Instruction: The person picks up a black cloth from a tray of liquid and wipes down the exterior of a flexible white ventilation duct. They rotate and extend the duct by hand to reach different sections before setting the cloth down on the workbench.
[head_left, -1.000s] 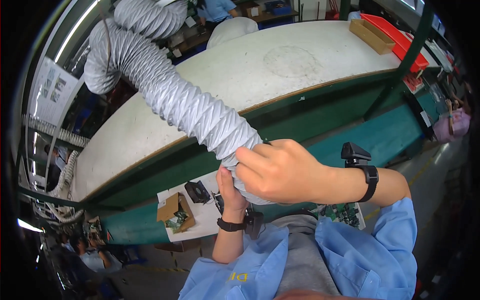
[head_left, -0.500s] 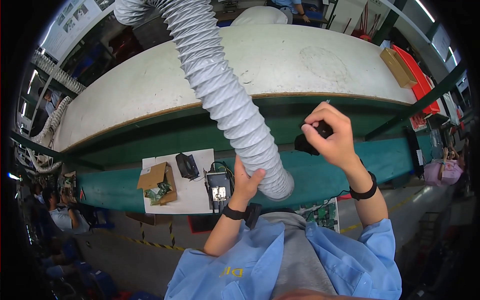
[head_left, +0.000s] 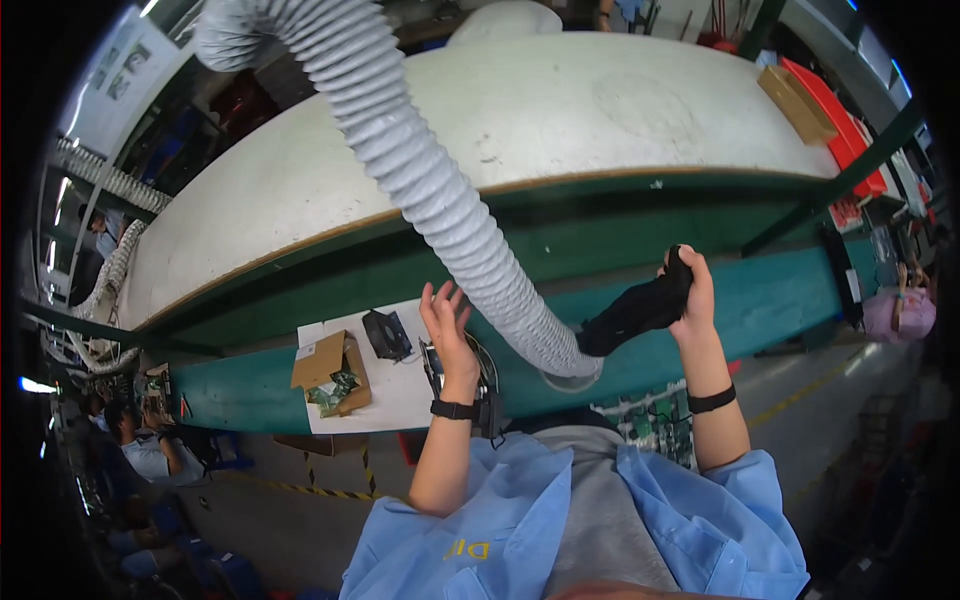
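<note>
A piece of soft black cloth [head_left: 640,312] is gripped at its upper right end by my right hand [head_left: 698,295], whose fingers are closed around it. It stretches down to the left and meets the side of a ribbed white flexible duct [head_left: 440,195] near the duct's lower end. Whether the cloth is fastened there I cannot tell. Left of the duct, my left hand [head_left: 452,340] is raised with its fingers spread and nothing in it. Below and beside that hand sits a metal-and-black device [head_left: 488,385], partly hidden by my wrist.
An open cardboard box [head_left: 345,385] with green packets and a black part [head_left: 386,335] rest on white sheeting over the green bench [head_left: 240,390]. Circuit boards [head_left: 655,425] lie before me. Beyond is a white-topped conveyor table [head_left: 560,110]; red trays [head_left: 815,100] stand far right.
My left hand has let go of the duct and opened beside it. My right hand has moved right, drawing the bunched black cloth out long. The view has shifted slightly.
</note>
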